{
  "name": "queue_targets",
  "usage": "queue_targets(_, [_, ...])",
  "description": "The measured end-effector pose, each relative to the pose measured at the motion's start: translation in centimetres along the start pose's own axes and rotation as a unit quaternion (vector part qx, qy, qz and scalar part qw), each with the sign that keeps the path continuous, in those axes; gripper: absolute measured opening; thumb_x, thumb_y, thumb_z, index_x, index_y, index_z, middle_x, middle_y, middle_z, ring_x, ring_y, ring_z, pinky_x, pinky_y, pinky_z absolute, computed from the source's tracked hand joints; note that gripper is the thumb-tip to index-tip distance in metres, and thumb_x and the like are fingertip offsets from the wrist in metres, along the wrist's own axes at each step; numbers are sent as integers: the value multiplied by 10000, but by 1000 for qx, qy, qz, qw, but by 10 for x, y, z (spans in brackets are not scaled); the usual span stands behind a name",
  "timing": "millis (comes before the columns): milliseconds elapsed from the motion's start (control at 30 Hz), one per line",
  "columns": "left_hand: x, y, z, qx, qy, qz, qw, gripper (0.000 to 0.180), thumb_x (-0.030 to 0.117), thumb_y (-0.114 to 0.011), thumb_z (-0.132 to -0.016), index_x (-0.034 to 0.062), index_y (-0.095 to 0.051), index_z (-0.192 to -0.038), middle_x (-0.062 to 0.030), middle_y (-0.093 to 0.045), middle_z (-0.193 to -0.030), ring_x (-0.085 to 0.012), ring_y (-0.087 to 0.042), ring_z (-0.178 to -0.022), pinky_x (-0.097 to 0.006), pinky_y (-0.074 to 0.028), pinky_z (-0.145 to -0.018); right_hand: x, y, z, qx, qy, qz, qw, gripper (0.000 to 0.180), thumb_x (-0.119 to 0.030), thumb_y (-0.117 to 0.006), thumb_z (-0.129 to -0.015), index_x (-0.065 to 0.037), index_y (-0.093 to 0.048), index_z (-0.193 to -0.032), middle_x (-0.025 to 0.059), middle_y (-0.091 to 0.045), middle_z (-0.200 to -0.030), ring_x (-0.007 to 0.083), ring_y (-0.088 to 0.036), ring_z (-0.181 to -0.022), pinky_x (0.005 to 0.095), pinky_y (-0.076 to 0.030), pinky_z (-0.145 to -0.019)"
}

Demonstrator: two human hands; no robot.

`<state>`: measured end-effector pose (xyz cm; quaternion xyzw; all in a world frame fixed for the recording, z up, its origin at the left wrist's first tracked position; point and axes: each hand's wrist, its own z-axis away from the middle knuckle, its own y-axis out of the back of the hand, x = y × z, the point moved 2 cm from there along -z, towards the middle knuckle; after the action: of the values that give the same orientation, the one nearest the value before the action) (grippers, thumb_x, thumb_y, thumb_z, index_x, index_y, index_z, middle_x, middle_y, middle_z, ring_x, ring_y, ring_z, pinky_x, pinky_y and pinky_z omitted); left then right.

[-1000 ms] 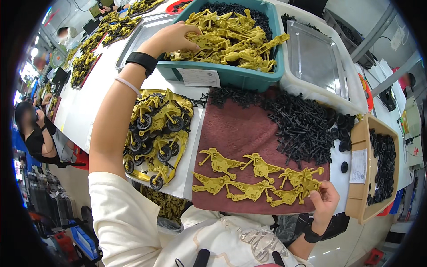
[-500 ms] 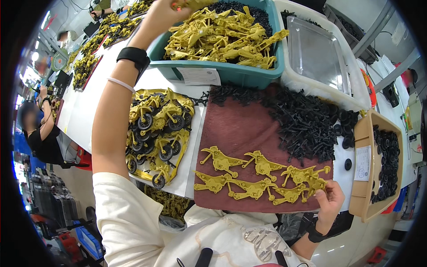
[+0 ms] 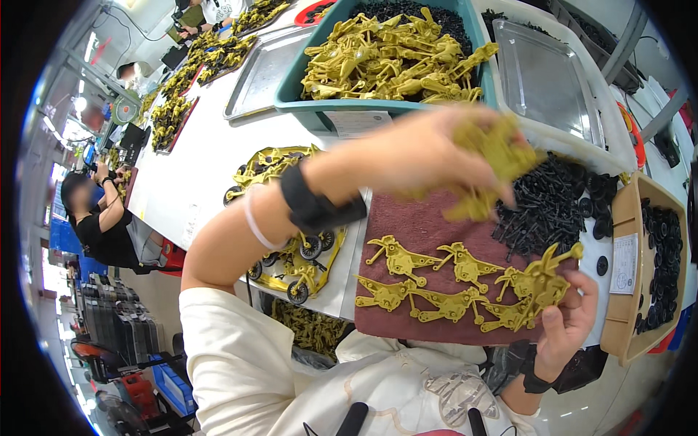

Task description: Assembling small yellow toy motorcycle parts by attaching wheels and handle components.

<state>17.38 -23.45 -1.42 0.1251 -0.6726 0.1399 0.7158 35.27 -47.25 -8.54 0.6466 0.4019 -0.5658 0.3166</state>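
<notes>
My left hand (image 3: 436, 142), smeared by motion, is closed around several yellow plastic toy motorcycle body parts (image 3: 502, 149) above the dark red cloth mat (image 3: 400, 218). At the mat's near right corner, my right hand (image 3: 571, 316) pinches one yellow motorcycle body part (image 3: 549, 280) between thumb and fingers. Left of it, more yellow body parts (image 3: 396, 260) lie in two rows on the cloth. A heap of small black plastic pieces (image 3: 538, 211) covers the mat's far right, partly hidden behind my left hand.
A teal bin (image 3: 291, 102) piled with yellow parts stands at the back. To the right are a tan box (image 3: 622, 298) of black wheels and a clear lid (image 3: 545, 80). Assembled yellow motorcycles (image 3: 309, 251) with wheels lie left of the mat. A person (image 3: 102, 218) sits far left.
My left hand has come from above the teal bin rightward and nearer, carrying yellow parts over the mat. My right hand has lifted its yellow part slightly. The whole view has shifted.
</notes>
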Motion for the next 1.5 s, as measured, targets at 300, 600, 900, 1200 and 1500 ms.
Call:
queue_targets(300, [-44, -96, -13, -75, -72, 329, 938, 704, 199, -636, -889, 35, -236, -1445, -139, -474, -1262, -189, -461, -1189, -315, -391, -1000, -4, -48, 0, 83, 72, -58, 992, 416, -76, -594, -933, -24, -331, -1251, 149, -640, -999, 105, -584, -643, 200, -471, -501])
queue_targets(600, [-32, -98, -19, -67, 26, 212, 975, 733, 276, -751, -839, -34, -371, -1383, -120, -570, -1186, -160, -541, -1104, -292, -450, -939, 14, -43, 11, -7, 63, 29, 998, 525, -120, -540, -974, 58, -242, -1368, 163, -626, -1027, 127, -631, -723, 197, -500, -584])
queue_targets(900, [-8, -36, -19, 38, -144, 187, 971, 591, 157, -692, -862, -54, -427, -1346, -160, -671, -1132, -191, -671, -918, -319, -554, -804, 1, -44, 0, 13, 116, 35, 993, 715, -227, -635, -941, -3, -180, -1445, 182, -643, -968, 146, -609, -715, 231, -463, -709])
queue_targets(1200, [77, 148, 32, 320, -240, 7, 916, 433, 171, -601, -923, -56, -519, -1283, -181, -640, -1155, -271, -662, -1023, -356, -594, -840, 23, -3, -1, -37, 77, 126, 988, 477, -58, -635, -892, 0, -439, -1323, 118, -643, -854, 136, -599, -697, 238, -461, -691])
queue_targets(1500, [-4, 183, 21, 234, 243, -490, 804, 577, 175, -652, -817, 82, -468, -1356, -120, -622, -999, -193, -593, -817, -329, -500, -752, 17, -6, -9, -83, 85, 215, 969, 198, 13, -645, -838, 11, -641, -1036, 107, -666, -786, 173, -642, -677, 265, -490, -660])
